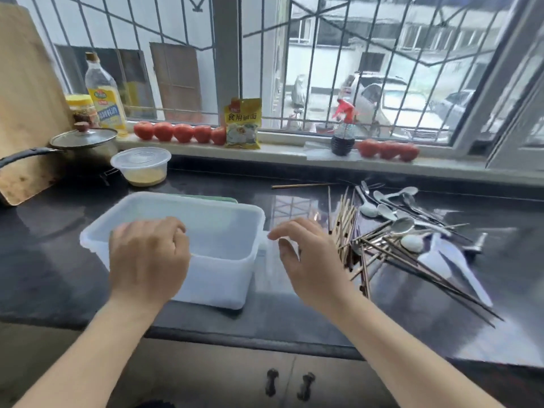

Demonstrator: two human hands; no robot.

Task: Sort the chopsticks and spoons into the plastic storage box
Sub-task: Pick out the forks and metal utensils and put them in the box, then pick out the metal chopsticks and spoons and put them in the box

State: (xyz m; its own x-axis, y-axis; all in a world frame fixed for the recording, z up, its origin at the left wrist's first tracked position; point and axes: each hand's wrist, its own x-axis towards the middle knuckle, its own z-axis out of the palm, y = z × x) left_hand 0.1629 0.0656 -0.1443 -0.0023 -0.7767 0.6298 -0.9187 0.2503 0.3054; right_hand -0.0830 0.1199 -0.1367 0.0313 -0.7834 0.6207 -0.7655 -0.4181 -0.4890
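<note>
- Sitting on the dark counter (pixel 294 313), the plastic storage box (pixel 182 231) is looking empty, with nothing sorted into it yet.
- Hovering over the box's near rim, the left hand (pixel 148 254) is showing loosely curled fingers; whether they are gripping the rim or only resting there is not clear.
- Hanging just beside the box's right wall, the right hand (pixel 309 260) is spreading relaxed fingers and holding nothing.
- Lying in one tangled heap to the right, the chopsticks (pixel 346 231) and spoons (pixel 403 225) are crossing over each other; one stray chopstick (pixel 300 186) is lying apart near the sill.
- Pulling a handful from that tangle is likely to drag neighbours along, and the long dark ones pointing toward the counter edge could be slipping off.
- Looking light while empty, the box could be sliding or tipping if the left hand is not steadying it.
- Mixing the two kinds inside the box is the other risk if several are grabbed at once.
</note>
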